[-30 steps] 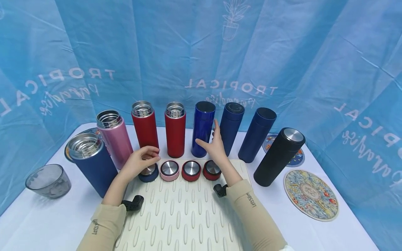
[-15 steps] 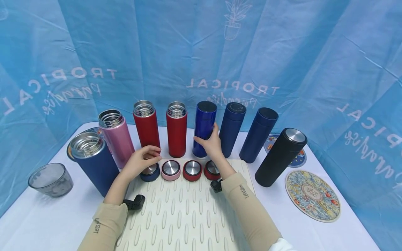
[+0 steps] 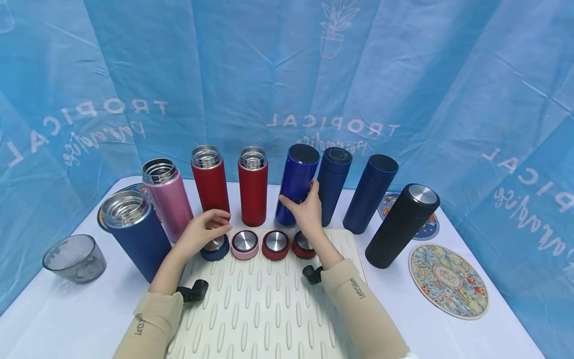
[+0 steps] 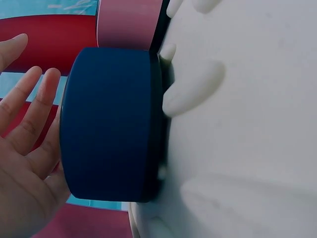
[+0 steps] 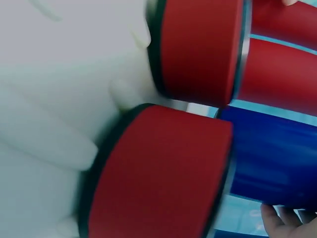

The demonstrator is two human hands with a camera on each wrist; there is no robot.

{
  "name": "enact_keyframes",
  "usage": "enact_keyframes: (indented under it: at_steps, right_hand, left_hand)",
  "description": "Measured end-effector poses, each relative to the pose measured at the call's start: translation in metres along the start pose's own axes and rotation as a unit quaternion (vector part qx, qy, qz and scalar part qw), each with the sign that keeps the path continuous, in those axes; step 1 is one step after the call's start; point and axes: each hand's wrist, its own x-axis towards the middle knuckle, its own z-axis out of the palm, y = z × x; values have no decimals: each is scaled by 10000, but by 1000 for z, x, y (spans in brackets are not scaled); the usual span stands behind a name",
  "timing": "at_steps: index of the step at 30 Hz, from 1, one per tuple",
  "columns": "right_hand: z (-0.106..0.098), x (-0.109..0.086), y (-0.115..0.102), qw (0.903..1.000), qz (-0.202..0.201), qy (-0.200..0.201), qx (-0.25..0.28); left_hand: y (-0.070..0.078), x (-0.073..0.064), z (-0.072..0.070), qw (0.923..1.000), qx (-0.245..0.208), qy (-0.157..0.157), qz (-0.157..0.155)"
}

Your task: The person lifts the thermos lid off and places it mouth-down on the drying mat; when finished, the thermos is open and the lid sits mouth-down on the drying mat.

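My right hand [image 3: 308, 213] grips the glossy blue thermos flask [image 3: 298, 177], thumb on its left side and fingers round the right. The capped flask leans to the right, close to a matte navy flask [image 3: 333, 182]. My left hand [image 3: 203, 232] hovers with loosely bent fingers over a navy lid [image 3: 215, 252] on the cream mat and holds nothing; in the left wrist view the navy lid [image 4: 109, 124] stands beside the spread fingers. A pink lid [image 3: 245, 244] and red lids [image 3: 275, 245] [image 3: 303, 246] continue the row.
Uncapped flasks stand to the left: navy [image 3: 139, 234], pink [image 3: 169, 204] and two red [image 3: 253, 194]. To the right are another capped navy flask [image 3: 369, 194] and a black one [image 3: 401, 227]. A glass bowl [image 3: 76, 259] and a round patterned coaster [image 3: 448, 281] flank the mat [image 3: 251, 309].
My right hand has closed round the glossy blue flask, which has gone from upright to tilted rightward. The left hand has stayed above the navy lid.
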Motion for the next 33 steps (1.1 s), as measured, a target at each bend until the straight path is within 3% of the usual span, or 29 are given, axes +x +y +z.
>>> enact_keyframes:
  at_steps: [10, 18, 24, 33]
  right_hand:
    - [-26, -24, -27, 9957, -637, 23, 668]
    - [-49, -37, -37, 9914, -727, -238, 1063]
    - [-65, -43, -37, 9967, -570, -371, 438]
    - [-81, -47, -29, 9873, -1126, -804, -781]
  left_hand:
    - [-1, -1, -2, 9997, 122, -91, -174]
    - [-2, -1, -2, 9987, 70, -375, -346]
    - [-1, -1, -1, 9988, 89, -368, -325]
    - [0, -1, 0, 9988, 114, -377, -294]
